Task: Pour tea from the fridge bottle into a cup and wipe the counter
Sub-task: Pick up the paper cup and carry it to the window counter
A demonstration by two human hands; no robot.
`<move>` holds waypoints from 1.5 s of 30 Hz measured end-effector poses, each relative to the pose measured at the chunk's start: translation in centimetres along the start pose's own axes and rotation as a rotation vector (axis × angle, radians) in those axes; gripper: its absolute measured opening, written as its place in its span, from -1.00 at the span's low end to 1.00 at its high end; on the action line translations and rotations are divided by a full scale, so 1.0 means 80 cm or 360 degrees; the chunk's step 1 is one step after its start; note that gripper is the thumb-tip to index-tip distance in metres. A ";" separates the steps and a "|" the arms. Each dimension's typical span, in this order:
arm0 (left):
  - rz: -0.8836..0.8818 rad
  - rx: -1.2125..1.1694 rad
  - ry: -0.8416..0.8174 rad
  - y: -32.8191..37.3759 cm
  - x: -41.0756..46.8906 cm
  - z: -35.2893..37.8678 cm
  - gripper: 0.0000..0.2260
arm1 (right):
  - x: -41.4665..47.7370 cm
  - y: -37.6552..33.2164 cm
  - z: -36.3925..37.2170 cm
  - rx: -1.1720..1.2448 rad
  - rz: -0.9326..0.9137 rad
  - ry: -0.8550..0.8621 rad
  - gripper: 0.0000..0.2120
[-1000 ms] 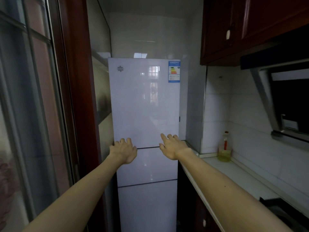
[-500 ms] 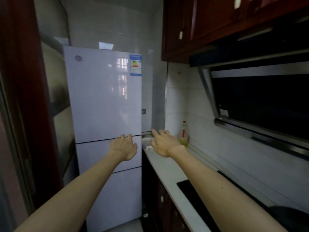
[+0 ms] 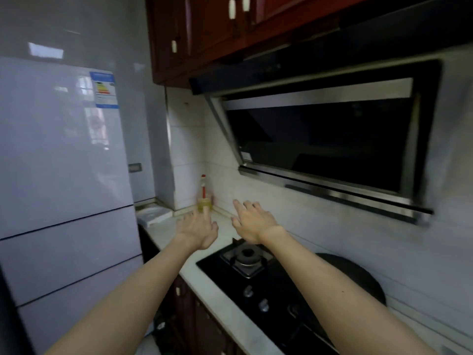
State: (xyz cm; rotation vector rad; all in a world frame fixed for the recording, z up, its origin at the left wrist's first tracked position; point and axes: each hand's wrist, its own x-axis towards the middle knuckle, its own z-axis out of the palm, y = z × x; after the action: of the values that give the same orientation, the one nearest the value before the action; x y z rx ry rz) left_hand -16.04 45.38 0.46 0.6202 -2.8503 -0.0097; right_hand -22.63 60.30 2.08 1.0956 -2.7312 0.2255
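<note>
A tall white fridge (image 3: 61,160) fills the left of the view, all its doors closed. The white counter (image 3: 169,231) runs along the right wall from the fridge. My left hand (image 3: 198,230) hovers above the counter's far end, fingers spread, holding nothing. My right hand (image 3: 252,221) floats beside it over the black gas hob (image 3: 258,278), also spread and empty. No tea bottle or cup shows in the view.
A small bottle of yellow liquid with a red cap (image 3: 204,197) stands in the far corner. A white flat item (image 3: 154,213) lies by the fridge. A range hood (image 3: 327,139) juts out under dark red cabinets (image 3: 212,29). A black pan lid (image 3: 355,275) sits at right.
My view has swung right from the fridge to the counter and hob. Both hands, earlier in front of the fridge doors, now hang over the counter's far end.
</note>
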 end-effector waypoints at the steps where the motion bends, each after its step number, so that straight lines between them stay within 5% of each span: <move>1: 0.0041 -0.0016 -0.0008 0.022 -0.004 0.003 -0.60 | -0.015 0.016 -0.001 -0.0013 0.0049 0.0002 -0.49; 20: 0.1116 -0.0291 -0.0148 0.370 -0.100 0.052 -0.67 | -0.331 0.259 -0.050 -0.0332 0.1061 -0.0023 -0.48; 45: 0.2025 -0.0261 -0.0342 0.531 -0.206 0.109 -0.55 | -0.537 0.264 -0.018 -0.0468 0.1985 -0.0190 -0.45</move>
State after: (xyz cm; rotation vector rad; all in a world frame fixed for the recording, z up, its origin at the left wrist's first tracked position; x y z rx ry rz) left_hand -20.72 90.47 -9.30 -1.2981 -2.8372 -0.0983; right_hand -6.70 104.37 -7.96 -0.7664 -2.9809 -0.0948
